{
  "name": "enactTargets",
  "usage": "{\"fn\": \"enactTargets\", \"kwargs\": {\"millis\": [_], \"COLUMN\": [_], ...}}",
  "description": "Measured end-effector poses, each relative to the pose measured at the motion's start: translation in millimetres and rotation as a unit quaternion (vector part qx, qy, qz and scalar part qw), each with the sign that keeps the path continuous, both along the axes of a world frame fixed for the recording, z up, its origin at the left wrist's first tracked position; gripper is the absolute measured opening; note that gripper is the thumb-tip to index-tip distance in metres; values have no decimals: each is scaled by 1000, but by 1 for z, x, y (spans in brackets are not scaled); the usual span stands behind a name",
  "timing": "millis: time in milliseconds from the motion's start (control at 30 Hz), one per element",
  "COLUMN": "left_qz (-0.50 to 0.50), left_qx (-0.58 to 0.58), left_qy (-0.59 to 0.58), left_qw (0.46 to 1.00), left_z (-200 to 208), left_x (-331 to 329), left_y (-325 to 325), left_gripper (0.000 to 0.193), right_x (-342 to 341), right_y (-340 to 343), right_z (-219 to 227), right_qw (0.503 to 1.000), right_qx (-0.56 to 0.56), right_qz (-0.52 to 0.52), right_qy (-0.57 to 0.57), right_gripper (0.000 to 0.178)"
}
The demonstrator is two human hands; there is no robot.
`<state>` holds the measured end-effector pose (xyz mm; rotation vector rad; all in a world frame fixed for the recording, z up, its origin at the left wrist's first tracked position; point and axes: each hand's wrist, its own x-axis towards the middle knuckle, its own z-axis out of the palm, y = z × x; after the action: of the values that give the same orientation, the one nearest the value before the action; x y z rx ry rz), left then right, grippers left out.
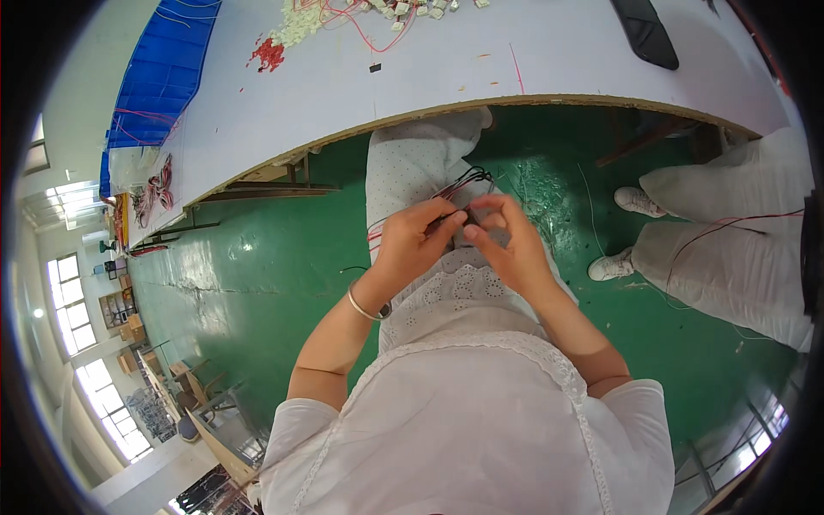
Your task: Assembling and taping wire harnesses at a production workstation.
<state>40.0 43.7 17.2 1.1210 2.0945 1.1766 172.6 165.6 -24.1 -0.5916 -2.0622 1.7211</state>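
Over my lap, my left hand (414, 239) is closed in a pinch, thumb against fingers. Between the two hands is a small dark piece (468, 218), too small to make out fully. My right hand (517, 251) meets it from the other side with thumb and bent fingers; whatever its fingertips grip is mostly hidden. A bundle of red, white and black wires (375, 232) lies across my thighs and passes behind my left hand. The bundle's black ends (477, 176) stick out beyond my fingers.
Ahead stands a white table (326, 103) bearing white connector housings (300, 24), small red pieces (269, 56), a black piece (375, 68) and a black phone (645, 34). Blue bins (163, 73) line its left end. At right, another person's legs (730, 240) are close by.
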Motion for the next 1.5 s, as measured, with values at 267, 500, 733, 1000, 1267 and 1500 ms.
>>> {"fn": "enactTargets", "kwargs": {"millis": [267, 500, 733, 1000, 1267, 1500], "left_qz": [14, 74, 13, 143, 155, 148], "left_qx": [-6, 23, 126, 23, -21, 12], "left_qy": [134, 121, 282, 148, 150, 134], "left_qw": [991, 990, 951, 978, 976, 980], "left_z": [-16, -33, 15, 56, 85, 106], "left_x": [6, 13, -2, -44, -53, -35], "left_y": [-12, -15, 2, -22, -28, -44], "left_gripper": [9, 9, 8, 11, 13, 12], "right_x": [-7, -21, -52, -35, -99, -90], "right_y": [-21, -24, -29, 115, 202, 4], "right_z": [-15, -28, -86, 76, 82, 100], "right_qw": [917, 883, 828, 958, 826, 974], "right_qx": [-395, -469, -547, 238, 551, -69], "right_qz": [28, 20, 8, -139, -109, 195], "right_qy": [-46, -24, -124, 84, -45, 97], "right_gripper": [21, 13, 13, 14, 42, 19]}}
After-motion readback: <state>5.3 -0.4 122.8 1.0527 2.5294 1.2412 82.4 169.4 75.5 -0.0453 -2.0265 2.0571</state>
